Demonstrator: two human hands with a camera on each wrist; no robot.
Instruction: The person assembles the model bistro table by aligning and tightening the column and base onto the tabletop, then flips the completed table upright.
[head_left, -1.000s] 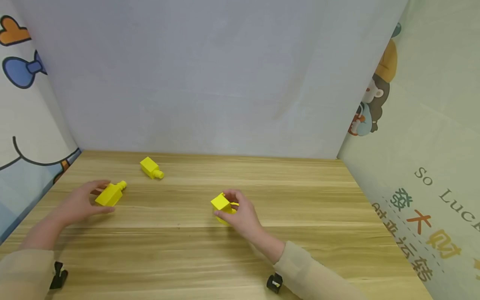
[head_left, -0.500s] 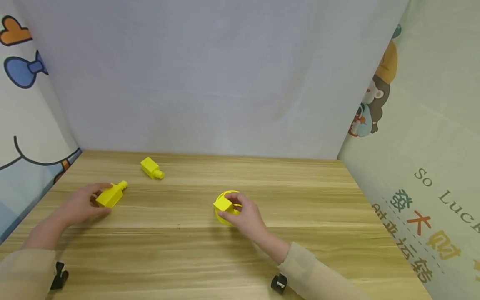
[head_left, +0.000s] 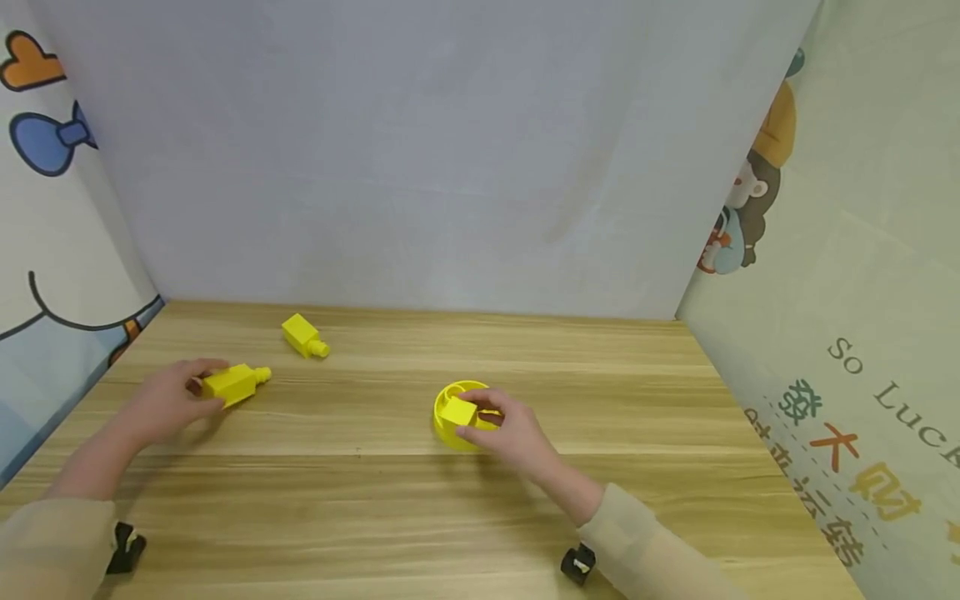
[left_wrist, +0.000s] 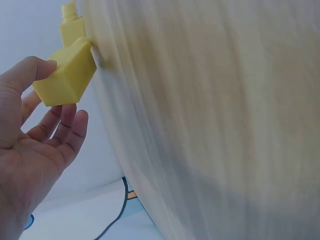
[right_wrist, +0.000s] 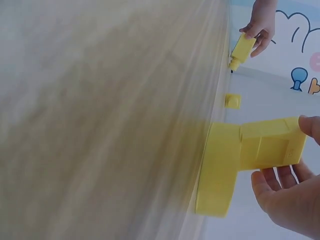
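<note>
My left hand [head_left: 165, 404] pinches a yellow bottle-shaped block [head_left: 231, 384] with a knobbed neck pointing right. In the left wrist view, the thumb lies on one side of this block [left_wrist: 67, 77] and some fingers hang below it. At the table's middle, my right hand [head_left: 517, 433] grips a yellow square-sided block [head_left: 458, 411] by its upper end. This block [right_wrist: 270, 145] meets the face of a round yellow base [right_wrist: 217, 170] in the right wrist view; how the two join is hidden. A second bottle-shaped block [head_left: 302, 336] lies on its side at the back left.
The wooden tabletop [head_left: 360, 517] runs back to a pale grey cloth wall [head_left: 420, 167]. Printed cloth panels border the left [head_left: 67, 225] and right [head_left: 840, 233] sides. Black wrist-worn devices [head_left: 577, 564] hang under both sleeves.
My left hand has turned its block so the neck points more to the right. The right hand and its block have shifted slightly right, and more of the round base shows.
</note>
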